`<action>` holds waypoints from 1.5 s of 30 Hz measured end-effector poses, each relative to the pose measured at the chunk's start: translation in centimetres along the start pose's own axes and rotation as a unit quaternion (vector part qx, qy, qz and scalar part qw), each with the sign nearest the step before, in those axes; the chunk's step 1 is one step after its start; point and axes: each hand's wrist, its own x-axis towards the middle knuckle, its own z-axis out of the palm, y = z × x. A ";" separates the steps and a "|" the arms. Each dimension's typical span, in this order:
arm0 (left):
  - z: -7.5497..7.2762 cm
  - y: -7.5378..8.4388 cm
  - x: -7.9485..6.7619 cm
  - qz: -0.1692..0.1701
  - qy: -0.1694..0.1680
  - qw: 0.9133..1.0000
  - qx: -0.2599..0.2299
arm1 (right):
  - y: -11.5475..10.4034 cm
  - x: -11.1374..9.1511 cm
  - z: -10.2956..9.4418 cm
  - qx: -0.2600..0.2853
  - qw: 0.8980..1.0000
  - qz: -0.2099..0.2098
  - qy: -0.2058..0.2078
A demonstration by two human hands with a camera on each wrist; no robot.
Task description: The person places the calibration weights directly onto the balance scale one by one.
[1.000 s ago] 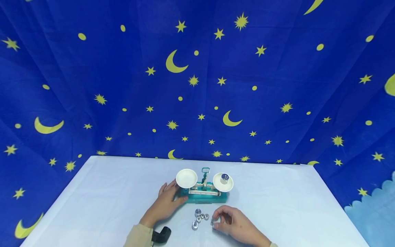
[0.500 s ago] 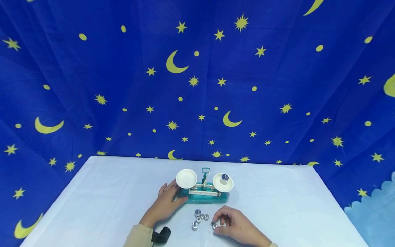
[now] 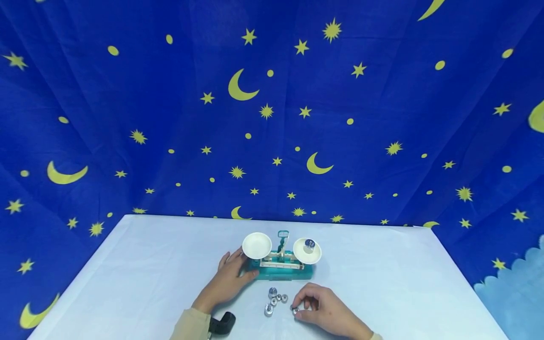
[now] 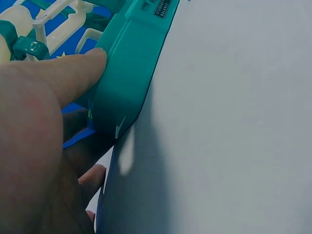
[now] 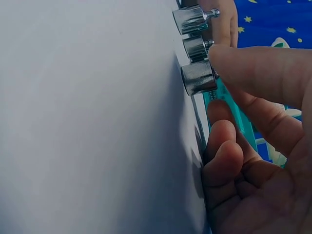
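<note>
Five clustered weights [image 3: 274,301] stand near the right grip [image 3: 326,309], before the balance [image 3: 282,273].

A person's left hand [image 3: 229,281] grips the left end of a green scale [image 3: 282,273] on a white table [image 3: 382,264], as the right hand [image 3: 327,309] pinches a small weight [image 3: 296,311]. Five more weights [image 3: 268,310] cluster nearby; a larger weight [image 3: 309,247] stands in the right pan [image 3: 299,255]. Behind hangs a starry blue curtain [image 3: 280,130].

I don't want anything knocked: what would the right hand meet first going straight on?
Likely the nearest silver knobbed weight; the right hand may be touching it, but depth is unclear.
</note>
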 end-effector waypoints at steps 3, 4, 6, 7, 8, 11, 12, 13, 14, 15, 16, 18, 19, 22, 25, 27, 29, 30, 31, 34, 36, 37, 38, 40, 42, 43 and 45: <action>0.0 0.0 0.0 -0.001 -0.002 1.000 0.001 | 0.0 0.0 0.0 -0.005 1.000 -0.004 -0.001; -0.1 0.0 0.0 -0.002 -0.003 1.000 0.001 | 0.0 0.0 0.0 -0.004 1.000 -0.003 -0.001; -0.1 0.1 0.0 -0.002 -0.004 1.000 0.001 | 0.1 0.1 0.1 -0.005 1.000 -0.003 -0.001; -0.1 0.1 -0.1 -0.001 -0.003 1.000 0.001 | 0.1 0.1 0.1 -0.006 1.000 -0.003 -0.001; -0.1 0.1 -0.1 -0.001 -0.003 1.000 -0.001 | 0.1 0.1 0.1 -0.007 1.000 -0.003 0.000; -0.1 0.2 -0.1 -0.001 -0.001 1.000 -0.001 | 0.1 0.1 0.1 -0.010 1.000 -0.003 0.003; -0.1 0.2 -0.1 0.000 0.000 1.000 -0.001 | 0.0 0.1 0.1 -0.012 1.000 -0.003 0.004; -0.1 0.2 -0.1 0.002 0.002 1.000 -0.001 | 0.1 0.1 0.1 -0.010 1.000 -0.005 0.004; -0.1 0.2 -0.1 0.003 0.002 1.000 -0.001 | 0.1 0.1 0.1 -0.008 1.000 -0.005 0.003; -0.1 0.2 -0.1 0.005 0.004 1.000 0.000 | 0.1 0.2 0.1 -0.008 1.000 -0.005 0.004; -0.2 0.2 -0.2 0.007 0.004 1.000 0.000 | 0.1 0.2 0.1 -0.006 1.000 -0.005 0.003; -0.2 0.2 -0.2 0.011 0.006 1.000 -0.002 | 0.1 0.1 0.1 -0.004 1.000 -0.007 0.003; -0.2 0.2 -0.2 0.012 0.007 1.000 -0.002 | 0.1 0.1 0.1 -0.003 1.000 -0.007 0.003; -0.2 0.2 -0.2 0.015 0.007 1.000 -0.005 | 0.2 0.1 0.1 -0.002 1.000 -0.008 0.007; -0.3 0.3 -0.2 0.014 0.006 1.000 -0.004 | 0.1 0.1 0.1 0.005 1.000 -0.005 0.010; -0.3 0.3 -0.3 0.013 0.006 1.000 -0.004 | 0.1 0.1 0.1 0.011 1.000 -0.001 0.011; -0.3 0.4 -0.3 0.013 0.006 1.000 -0.003 | 0.1 0.1 0.1 0.014 1.000 0.002 0.013; -0.3 0.4 -0.3 0.014 0.007 1.000 -0.002 | 0.1 0.1 0.1 0.015 1.000 0.003 0.014; -0.2 0.3 -0.3 0.014 0.007 1.000 -0.002 | 0.1 0.0 0.1 0.015 1.000 0.004 0.015; -0.2 0.4 -0.3 0.017 0.008 1.000 -0.002 | 0.2 0.1 0.1 0.019 1.000 0.006 0.017; -0.2 0.3 -0.3 0.019 0.009 1.000 -0.004 | 0.2 0.1 0.2 0.021 1.000 0.007 0.019; -0.2 0.4 -0.3 0.019 0.009 1.000 -0.004 | 0.2 0.0 0.2 0.021 1.000 0.007 0.021; -0.2 0.3 -0.3 0.019 0.009 1.000 -0.004 | 0.2 0.0 0.2 0.021 1.000 0.006 0.022; -0.2 0.3 -0.3 0.019 0.009 1.000 -0.004 | 0.3 0.0 0.2 0.016 1.000 0.002 0.025; -0.2 0.3 -0.3 0.018 0.009 1.000 -0.002 | 0.3 0.0 0.1 0.012 0.999 -0.003 0.029; -0.2 0.2 -0.3 0.018 0.009 1.000 -0.002 | 0.3 0.0 0.1 0.011 0.999 -0.006 0.031; -0.1 0.2 -0.3 0.018 0.009 1.000 -0.003 | 0.3 -0.1 0.1 0.011 0.999 -0.011 0.033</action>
